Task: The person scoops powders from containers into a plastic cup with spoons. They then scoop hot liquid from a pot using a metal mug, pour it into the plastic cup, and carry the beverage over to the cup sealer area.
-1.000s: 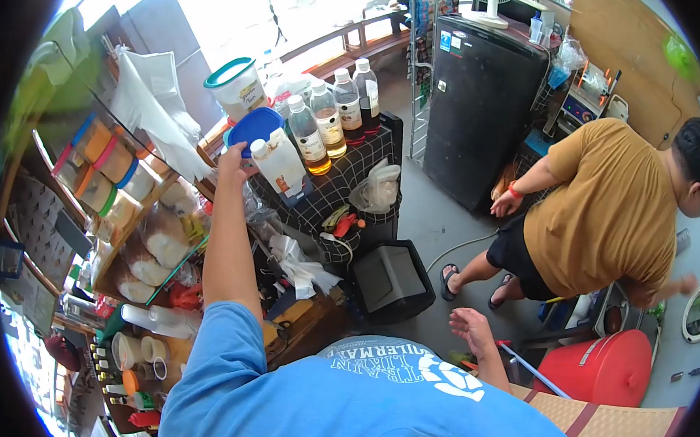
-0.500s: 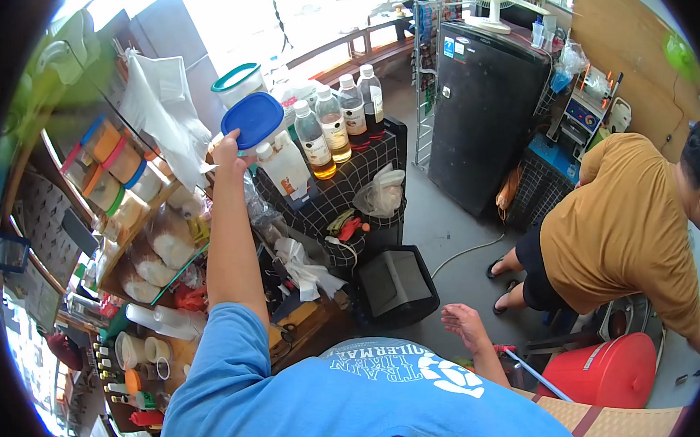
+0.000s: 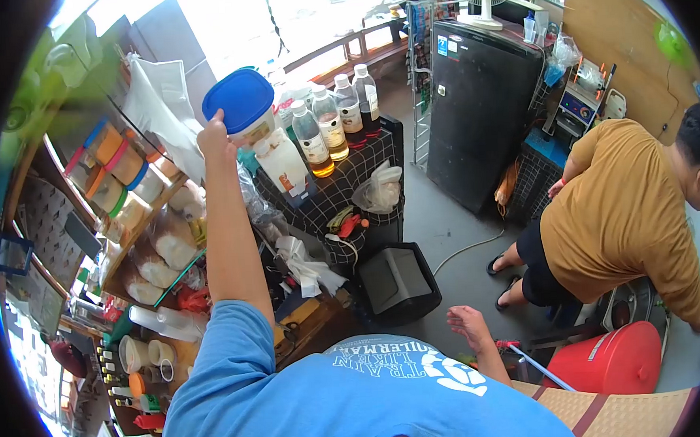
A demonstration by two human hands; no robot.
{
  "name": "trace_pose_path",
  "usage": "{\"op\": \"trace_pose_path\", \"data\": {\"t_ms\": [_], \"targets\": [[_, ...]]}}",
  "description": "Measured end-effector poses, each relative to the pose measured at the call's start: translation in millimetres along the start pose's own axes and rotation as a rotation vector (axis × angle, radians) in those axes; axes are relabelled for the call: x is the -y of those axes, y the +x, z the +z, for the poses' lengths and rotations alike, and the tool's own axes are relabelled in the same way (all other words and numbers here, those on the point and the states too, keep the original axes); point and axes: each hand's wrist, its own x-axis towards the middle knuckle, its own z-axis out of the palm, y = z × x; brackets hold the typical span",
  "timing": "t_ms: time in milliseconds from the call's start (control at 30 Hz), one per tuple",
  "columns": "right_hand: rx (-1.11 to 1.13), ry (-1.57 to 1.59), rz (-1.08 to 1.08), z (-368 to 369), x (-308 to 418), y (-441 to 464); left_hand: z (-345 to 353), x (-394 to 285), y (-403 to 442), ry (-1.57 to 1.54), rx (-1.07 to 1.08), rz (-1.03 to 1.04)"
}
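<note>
My left hand (image 3: pixel 217 138) reaches far forward and is closed on the near edge of a blue plastic lid (image 3: pixel 238 100). Below the lid shows a clear tub (image 3: pixel 257 133); I cannot tell whether the lid sits on it or is held in front. Beside them stand a white jug-like container (image 3: pixel 282 165) and several labelled bottles (image 3: pixel 331 128) with amber to dark liquid, on a black grid-patterned cloth (image 3: pixel 348 175). My right hand (image 3: pixel 469 327) hovers low near my body, fingers loosely curled and apart, holding nothing.
Shelves with stacked tubs (image 3: pixel 117 163) and bagged goods (image 3: pixel 169 248) line the left. A black bin-like box (image 3: pixel 397 283) stands on the floor. At right are a black fridge (image 3: pixel 483 109), a red drum (image 3: pixel 611 361) and a person in a brown shirt (image 3: pixel 614 205).
My left hand has moved up and slightly left with the blue lid, which now covers the teal-lidded tub behind. My right hand has barely moved. The other person has shifted slightly.
</note>
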Motion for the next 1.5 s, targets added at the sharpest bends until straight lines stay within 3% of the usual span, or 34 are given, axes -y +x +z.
{"op": "trace_pose_path", "data": {"t_ms": [100, 300, 467, 500, 567, 700, 800, 867, 967, 1033, 1133, 1267, 1333, 1500], "targets": [[0.003, -0.004, 0.004, 2, -3, 0, 12, -20, -31, 0.130, -0.119, 0.055], [-0.002, -0.145, -0.131, 35, 30, -7, 11, -52, -112, 0.050, 0.041, 0.376], [0.148, -0.257, -0.551, 104, 100, -26, -48, -90, -213, -0.108, 0.330, 0.307], [0.201, -0.275, -0.625, 125, 117, -40, -68, -92, -230, -0.110, 0.290, 0.314], [0.352, -0.260, -0.682, 168, 144, -67, -116, -97, -263, -0.031, 0.481, 0.071], [0.871, -0.062, -0.754, 251, 144, -96, -209, -67, -320, 0.160, 0.422, -0.235], [1.057, -0.230, -0.564, 306, 104, -98, -280, -33, -355, 0.324, 0.266, -0.365], [0.992, -0.496, -0.534, 350, 72, -111, -323, -10, -374, 0.426, 0.056, -0.359], [0.992, -0.476, -0.537, 413, -11, -104, -399, 31, -396, 0.389, -0.271, -0.313], [1.019, -0.971, -0.462, 452, -60, -90, -448, 52, -404, 0.322, -0.535, -0.281], [1.069, -1.096, -0.525, 515, -134, -90, -517, 60, -404, 0.463, -0.743, -0.217], [1.095, -1.019, -0.528, 597, -217, -98, -630, 60, -391, 0.584, -0.771, -0.128], [1.036, -1.036, -0.489, 633, -246, -101, -677, 34, -370, 0.946, -0.616, -0.174], [0.897, -1.055, -0.450, 673, -281, -112, -747, 24, -311, 1.061, -0.493, -0.180]]}}
